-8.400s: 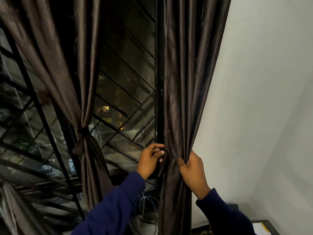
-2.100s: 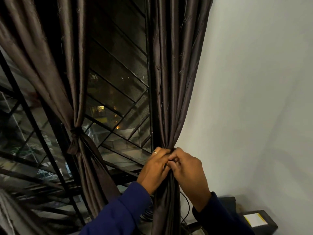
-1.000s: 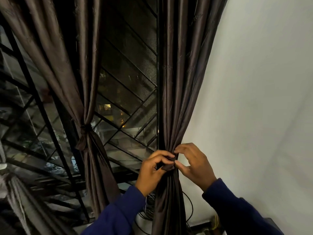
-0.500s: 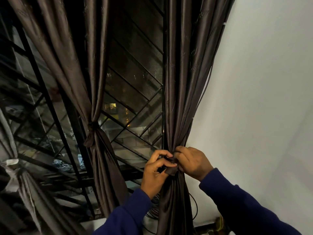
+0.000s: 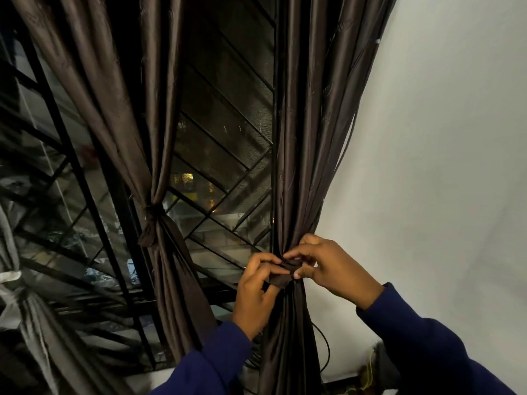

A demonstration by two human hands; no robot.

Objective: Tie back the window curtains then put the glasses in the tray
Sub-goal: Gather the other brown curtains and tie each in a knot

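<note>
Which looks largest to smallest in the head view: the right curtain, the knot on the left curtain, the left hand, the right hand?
1. right curtain
2. left hand and right hand: look alike, no ranking; both are nearer the camera
3. knot on the left curtain

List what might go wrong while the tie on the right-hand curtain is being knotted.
1. The dark fabric tie strip is only pinched by the left hand and right hand; it may slip loose, letting the gathered dark brown satin curtain spread.
2. The black cable hanging behind the curtain could get caught.
</note>
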